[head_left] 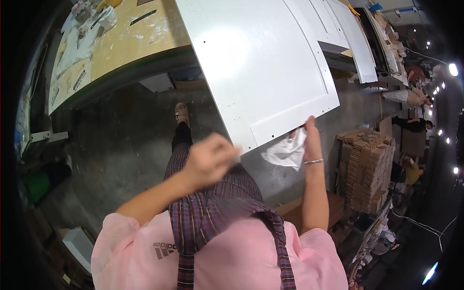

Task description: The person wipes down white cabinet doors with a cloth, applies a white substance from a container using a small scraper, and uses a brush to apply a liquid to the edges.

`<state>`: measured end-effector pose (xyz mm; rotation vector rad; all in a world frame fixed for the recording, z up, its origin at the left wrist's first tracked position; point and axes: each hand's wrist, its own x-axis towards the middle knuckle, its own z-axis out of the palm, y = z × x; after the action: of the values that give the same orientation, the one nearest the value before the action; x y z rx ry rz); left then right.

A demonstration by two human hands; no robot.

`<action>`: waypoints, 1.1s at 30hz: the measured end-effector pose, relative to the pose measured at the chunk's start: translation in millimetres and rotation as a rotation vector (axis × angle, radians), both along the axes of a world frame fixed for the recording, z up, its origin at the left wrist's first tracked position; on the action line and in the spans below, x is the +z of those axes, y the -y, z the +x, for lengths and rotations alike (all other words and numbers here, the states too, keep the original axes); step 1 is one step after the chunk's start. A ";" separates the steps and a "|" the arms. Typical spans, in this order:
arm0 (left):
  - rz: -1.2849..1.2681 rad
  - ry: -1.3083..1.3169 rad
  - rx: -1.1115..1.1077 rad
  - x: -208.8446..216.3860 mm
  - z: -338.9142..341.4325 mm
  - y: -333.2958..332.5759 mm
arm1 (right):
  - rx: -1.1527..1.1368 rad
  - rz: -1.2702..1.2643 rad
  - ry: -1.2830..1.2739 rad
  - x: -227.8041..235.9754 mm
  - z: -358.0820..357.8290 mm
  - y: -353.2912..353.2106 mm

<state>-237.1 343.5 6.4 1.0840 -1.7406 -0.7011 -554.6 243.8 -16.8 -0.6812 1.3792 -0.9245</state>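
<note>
A large white panel (261, 58) with a recessed frame and small dark holes along its edges stretches away in front of me. Beside its near left corner is my left hand (212, 158), fingers curled and blurred by motion. Something small and pale shows at its fingertips, too smeared to name. My right hand (311, 140) grips a crumpled white cloth (287, 153) at the near right edge of the panel. Its fingertips touch that edge, and the cloth hangs below it.
On the left stands a paint-spattered wooden table (121, 43) bearing a black strip (143, 18) and cluttered white material. A stack of brown cardboard (365, 169) rises at the right. Other white panels (360, 53) lie beyond mine. Several people work at the far right.
</note>
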 end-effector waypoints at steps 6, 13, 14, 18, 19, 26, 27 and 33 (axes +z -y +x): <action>-0.100 0.053 0.043 20.7 6.0 19.8 | 0.069 -0.002 0.058 11.6 35.1 -13.9; -0.013 0.347 -0.267 34.5 -27.2 3.5 | 0.157 0.024 0.063 7.0 39.2 -19.6; 0.006 0.346 -0.335 39.7 -27.5 0.9 | 0.150 0.026 0.067 6.8 37.8 -21.1; 0.028 0.266 -0.003 53.8 -2.8 41.3 | 0.188 0.058 0.088 9.3 34.3 -26.2; 0.109 0.187 0.022 58.4 1.9 46.5 | 0.210 0.078 0.062 10.2 33.0 -27.5; 0.437 -0.385 0.435 11.0 118.1 100.8 | 0.326 -0.004 -0.008 31.0 27.8 -43.3; 0.425 -0.349 0.527 -0.8 148.3 115.0 | 0.381 -0.077 -0.087 38.5 26.9 -44.4; 0.432 0.183 0.965 -48.3 311.9 181.2 | 0.298 -0.037 -0.017 85.8 20.7 -50.2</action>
<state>74.8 162.3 -41.9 2.1123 -0.9920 -0.3522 -533.9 293.9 69.0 -0.8976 1.2369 -0.7087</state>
